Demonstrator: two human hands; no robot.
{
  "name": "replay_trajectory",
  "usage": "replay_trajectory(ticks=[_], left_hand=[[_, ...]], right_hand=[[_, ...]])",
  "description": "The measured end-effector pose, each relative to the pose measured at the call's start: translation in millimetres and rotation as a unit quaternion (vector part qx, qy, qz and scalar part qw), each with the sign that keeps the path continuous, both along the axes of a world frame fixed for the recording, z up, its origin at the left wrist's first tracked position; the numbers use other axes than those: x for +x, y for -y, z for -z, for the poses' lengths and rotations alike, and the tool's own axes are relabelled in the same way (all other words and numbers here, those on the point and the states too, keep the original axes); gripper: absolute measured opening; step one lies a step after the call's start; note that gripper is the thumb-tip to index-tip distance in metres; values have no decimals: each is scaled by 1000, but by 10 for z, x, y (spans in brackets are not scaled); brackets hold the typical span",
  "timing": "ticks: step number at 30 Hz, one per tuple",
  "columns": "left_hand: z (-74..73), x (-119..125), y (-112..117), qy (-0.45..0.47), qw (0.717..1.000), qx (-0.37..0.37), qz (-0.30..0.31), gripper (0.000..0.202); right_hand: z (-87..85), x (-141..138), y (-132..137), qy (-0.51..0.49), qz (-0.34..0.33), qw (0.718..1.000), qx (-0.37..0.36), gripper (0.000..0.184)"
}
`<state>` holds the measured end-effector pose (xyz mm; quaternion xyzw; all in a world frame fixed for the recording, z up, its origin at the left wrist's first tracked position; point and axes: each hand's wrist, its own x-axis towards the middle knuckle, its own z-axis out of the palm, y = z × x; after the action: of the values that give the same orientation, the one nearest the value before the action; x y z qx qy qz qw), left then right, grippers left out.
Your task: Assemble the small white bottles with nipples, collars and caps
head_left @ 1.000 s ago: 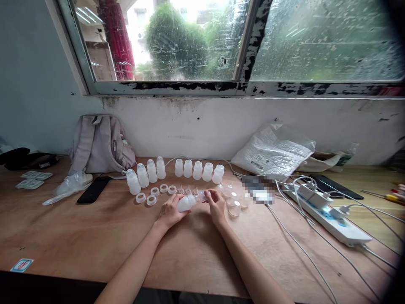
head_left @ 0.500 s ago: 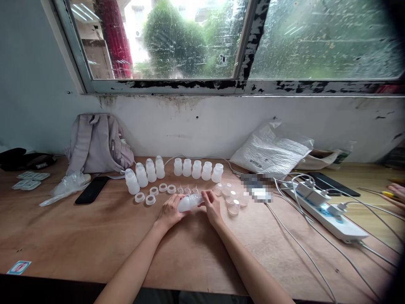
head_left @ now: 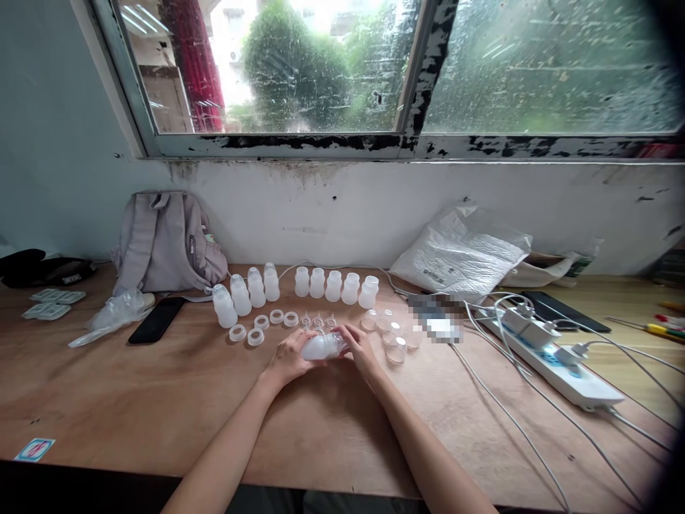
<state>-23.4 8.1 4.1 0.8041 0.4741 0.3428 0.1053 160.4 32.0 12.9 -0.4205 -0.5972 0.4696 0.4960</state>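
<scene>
A frosted white baby bottle [head_left: 315, 348] lies tilted on its side between my hands, just above the wooden table. My left hand [head_left: 289, 358] is wrapped round its body. At its right end, the fingers of my right hand [head_left: 359, 348] are closed round a clear cap [head_left: 338, 344]. Behind my hands are three clear nipples [head_left: 319, 321], partly hidden. Several white collar rings [head_left: 261, 323] lie to their left. Clear dome caps [head_left: 396, 350] are grouped right of my right hand. Open bottles [head_left: 332, 287] stand at the back, and capped bottles [head_left: 240, 296] stand further left.
To the left are a black phone [head_left: 157, 320], a plastic bag [head_left: 120, 310] and a backpack [head_left: 165, 243]. A power strip [head_left: 567, 378] with white cables runs down the right side. Behind it sits a silvery pouch [head_left: 460, 253]. A yellow screwdriver [head_left: 663, 331] lies at far right.
My right hand has shifted its fingers further over the bottle's cap end, and the bottle lies more level. Another person's hand at the far right has left the view.
</scene>
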Motion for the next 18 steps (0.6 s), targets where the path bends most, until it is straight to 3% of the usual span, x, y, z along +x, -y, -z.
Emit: replay_trajectory(ticks=[6, 10, 18], left_hand=[[24, 8, -1, -46, 998, 39, -1, 53], [40, 33, 5, -68, 996, 52, -11, 52], [57, 26, 2, -92, 993, 75, -24, 53]], right_hand=[[53, -38, 24, 64, 53, 995, 57, 32], [96, -52, 11, 44, 82, 995, 32, 36], [128, -85, -3, 19, 59, 997, -43, 37]])
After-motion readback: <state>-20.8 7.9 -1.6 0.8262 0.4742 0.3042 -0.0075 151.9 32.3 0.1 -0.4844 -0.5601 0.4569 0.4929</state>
